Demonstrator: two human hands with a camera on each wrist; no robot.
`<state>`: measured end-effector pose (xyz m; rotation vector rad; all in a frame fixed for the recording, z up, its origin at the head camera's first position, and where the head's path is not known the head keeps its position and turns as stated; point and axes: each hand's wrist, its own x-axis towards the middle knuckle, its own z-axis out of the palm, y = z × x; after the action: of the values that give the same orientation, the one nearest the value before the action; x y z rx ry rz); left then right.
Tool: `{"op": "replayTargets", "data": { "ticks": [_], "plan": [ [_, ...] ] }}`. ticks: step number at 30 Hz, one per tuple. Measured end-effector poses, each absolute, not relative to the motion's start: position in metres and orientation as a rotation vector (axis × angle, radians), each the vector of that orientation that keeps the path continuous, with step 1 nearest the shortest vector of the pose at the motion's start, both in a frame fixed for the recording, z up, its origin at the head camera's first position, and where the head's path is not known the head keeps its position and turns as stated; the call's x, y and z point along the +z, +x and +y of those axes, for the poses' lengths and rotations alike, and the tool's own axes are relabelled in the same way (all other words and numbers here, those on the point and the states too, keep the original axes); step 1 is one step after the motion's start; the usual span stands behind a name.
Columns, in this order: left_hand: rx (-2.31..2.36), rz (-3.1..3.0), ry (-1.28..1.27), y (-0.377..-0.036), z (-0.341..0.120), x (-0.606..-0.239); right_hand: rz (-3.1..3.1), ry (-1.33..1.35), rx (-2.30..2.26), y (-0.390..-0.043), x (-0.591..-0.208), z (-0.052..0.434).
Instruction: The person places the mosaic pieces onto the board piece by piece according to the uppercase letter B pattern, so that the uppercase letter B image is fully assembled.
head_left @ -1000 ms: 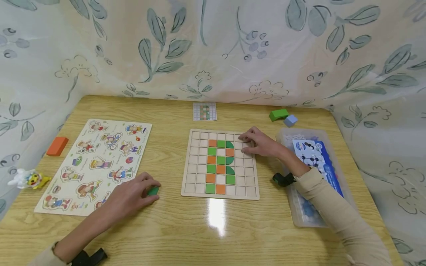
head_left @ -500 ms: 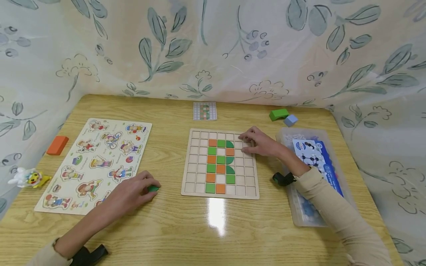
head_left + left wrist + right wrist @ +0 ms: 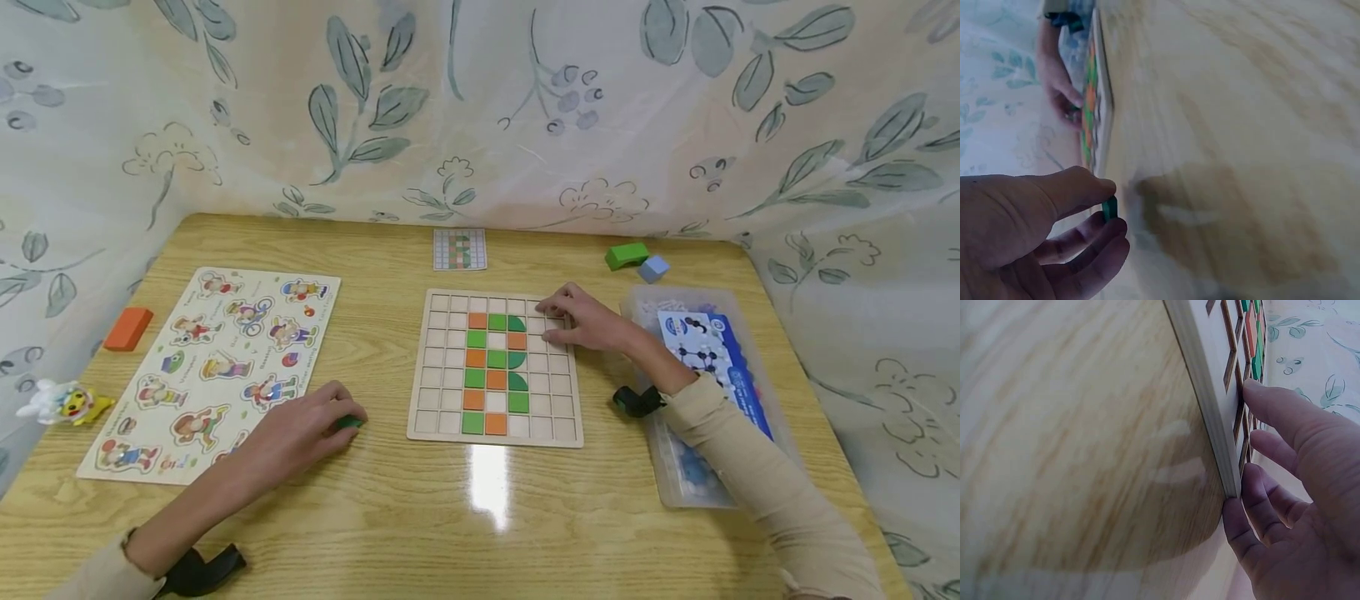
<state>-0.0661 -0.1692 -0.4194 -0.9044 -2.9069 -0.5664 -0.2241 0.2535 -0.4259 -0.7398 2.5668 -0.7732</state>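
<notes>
Green, the small wooden tile (image 3: 347, 422) sits pinched in the left hand (image 3: 296, 433), left of the pale wooden grid board (image 3: 496, 427). The right hand (image 3: 588, 321), fingers relaxed, steadies the board's right edge; a loose pinch could drop the tile.

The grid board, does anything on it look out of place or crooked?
Nothing stands out. The grid board lies flat; its orange and green tiles sit in their cells. The right hand rests on its corner; the left hand pinches a green piece.

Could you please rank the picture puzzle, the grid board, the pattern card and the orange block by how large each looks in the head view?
1. Picture puzzle, largest.
2. Grid board, somewhat smaller.
3. Pattern card and orange block: much smaller and close in apparent size; the card lies farther back, so I would not rank them.
</notes>
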Motion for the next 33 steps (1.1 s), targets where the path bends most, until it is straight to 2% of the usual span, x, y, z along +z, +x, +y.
{"op": "replayTargets", "data": {
  "ticks": [6, 21, 33],
  "plan": [
    [-0.619, -2.854, -1.056, -0.074, -0.150, -0.407, 2.572, -0.730, -0.776, -0.224, -0.427, 0.255],
    [-0.573, -2.774, -1.637, -0.098, -0.073, -0.395, 2.570, -0.769, -0.786, -0.225, -0.428, 0.255],
    [-0.570, -2.762, -1.690, -0.100, -0.068, -0.393, 2.570, -0.756, -0.776, -0.223, -0.424, 0.251]
  ]
}}
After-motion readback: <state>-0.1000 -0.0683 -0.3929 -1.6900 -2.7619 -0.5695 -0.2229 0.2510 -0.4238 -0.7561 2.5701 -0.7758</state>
